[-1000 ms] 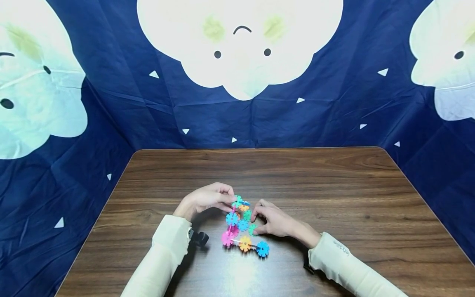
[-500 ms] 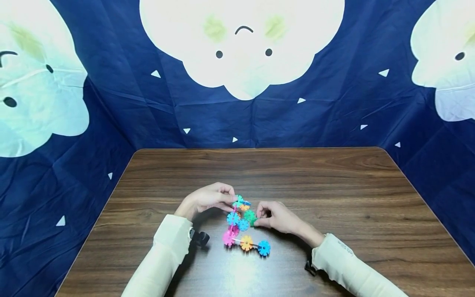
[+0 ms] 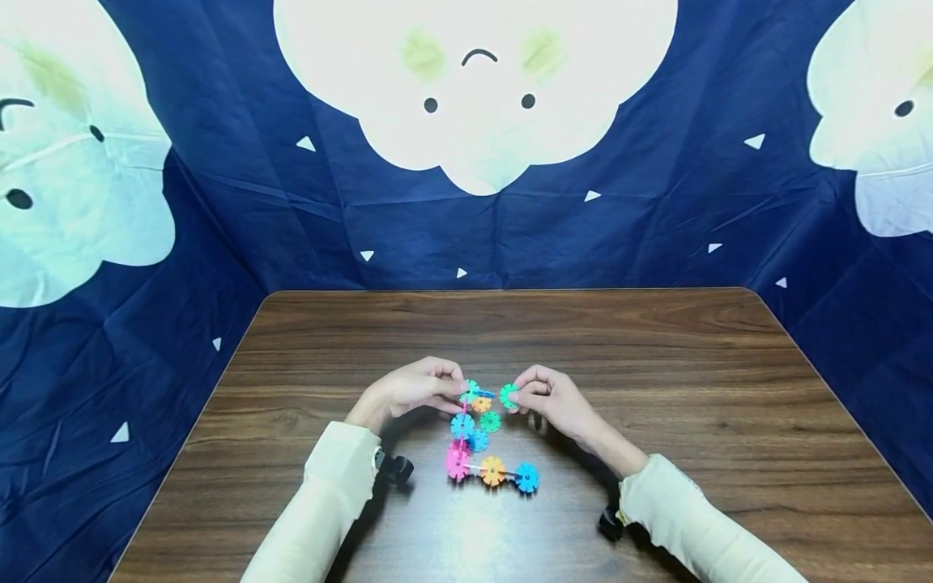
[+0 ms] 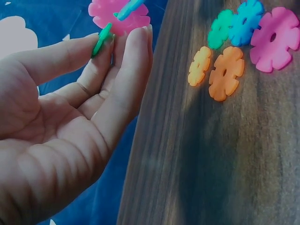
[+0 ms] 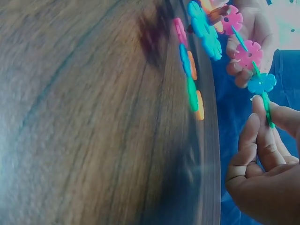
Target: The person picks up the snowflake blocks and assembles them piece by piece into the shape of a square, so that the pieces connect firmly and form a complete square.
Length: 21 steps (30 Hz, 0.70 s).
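In the head view, my left hand [image 3: 415, 387] pinches a green flower disc [image 4: 101, 41] at the far end of a chain of slotted-together plastic flower discs. A blue disc [image 5: 262, 83] stands edge-on beside it on that end. My right hand [image 3: 550, 402] pinches another green flower disc [image 3: 509, 395] between thumb and fingertips. In the right wrist view this disc meets the blue one's edge; whether it is slotted in I cannot tell. Nearer the person, the chain continues through a blue disc [image 3: 462, 426], a pink disc [image 3: 457, 464], an orange disc [image 3: 492, 471] and a blue end disc [image 3: 527, 478].
Loose discs lie flat on the wooden table [image 3: 656, 348] beside the chain: orange [image 4: 226, 74], yellow-orange [image 4: 199, 66], green [image 4: 220, 29], blue [image 4: 246, 22] and pink [image 4: 275, 40]. A dark blue cloth [image 3: 503, 235] with cloud prints hangs around the table.
My right hand has picked a green disc up from the table and brought it up and away from the person, to the chain's far end. My left hand has kept its hold, barely moving.
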Each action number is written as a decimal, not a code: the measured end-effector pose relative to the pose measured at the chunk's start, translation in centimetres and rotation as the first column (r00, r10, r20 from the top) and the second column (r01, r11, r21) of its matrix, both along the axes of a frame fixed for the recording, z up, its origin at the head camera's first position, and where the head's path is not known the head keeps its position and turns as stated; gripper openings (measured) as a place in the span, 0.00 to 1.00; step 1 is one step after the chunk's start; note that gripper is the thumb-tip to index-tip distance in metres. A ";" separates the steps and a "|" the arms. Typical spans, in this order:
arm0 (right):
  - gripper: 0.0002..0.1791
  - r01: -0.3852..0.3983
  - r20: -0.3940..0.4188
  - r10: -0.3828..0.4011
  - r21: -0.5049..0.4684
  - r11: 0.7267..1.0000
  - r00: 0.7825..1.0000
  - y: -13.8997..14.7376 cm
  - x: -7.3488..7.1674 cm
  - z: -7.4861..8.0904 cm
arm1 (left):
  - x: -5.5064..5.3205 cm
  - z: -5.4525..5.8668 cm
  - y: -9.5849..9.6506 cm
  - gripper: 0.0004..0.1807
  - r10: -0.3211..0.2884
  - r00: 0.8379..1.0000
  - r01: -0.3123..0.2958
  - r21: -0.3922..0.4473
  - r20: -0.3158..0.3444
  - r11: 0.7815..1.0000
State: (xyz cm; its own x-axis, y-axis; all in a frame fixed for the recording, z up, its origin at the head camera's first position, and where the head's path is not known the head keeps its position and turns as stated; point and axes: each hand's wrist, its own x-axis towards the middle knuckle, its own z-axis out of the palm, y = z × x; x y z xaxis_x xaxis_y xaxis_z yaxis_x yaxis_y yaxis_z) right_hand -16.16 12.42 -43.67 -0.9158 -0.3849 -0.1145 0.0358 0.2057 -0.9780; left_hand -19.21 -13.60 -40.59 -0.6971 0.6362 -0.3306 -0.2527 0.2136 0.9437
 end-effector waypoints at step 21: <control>0.09 0.083 0.017 -0.082 -0.026 0.996 0.996 -1.3 0.6 0.2 | 0.1 -0.2 1.1 0.05 0.039 0.999 -0.039 -0.015 -0.023 0.999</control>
State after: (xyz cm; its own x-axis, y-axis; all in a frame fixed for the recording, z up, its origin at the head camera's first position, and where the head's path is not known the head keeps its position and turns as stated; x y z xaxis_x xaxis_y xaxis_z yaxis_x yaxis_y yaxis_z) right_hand -15.59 11.15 -43.46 -0.9427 -0.3113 -0.1199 0.0671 0.1753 -0.9822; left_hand -19.10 -12.48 -40.83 -0.7288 0.6033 -0.3240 -0.2392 0.2191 0.9459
